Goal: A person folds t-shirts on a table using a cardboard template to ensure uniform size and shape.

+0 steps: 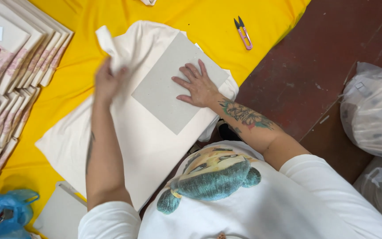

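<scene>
A cream garment [124, 132] lies spread flat on a yellow cloth [226, 22]. On top of it rests a grey cardboard sheet [164, 88], tilted diagonally. My right hand [197, 84] presses flat on the cardboard, fingers spread. My left hand [107, 79] pinches a fold of the cream fabric [109, 46] and lifts it above the garment's upper left part.
Stacks of folded, printed cream garments [14, 57] line the left edge. Pink thread snips [243, 33] lie on the yellow cloth at top right. A blue plastic bag [5, 214] sits bottom left, a grey board [60, 212] beside it. Clear plastic bags [374, 115] stand on the dark red floor at right.
</scene>
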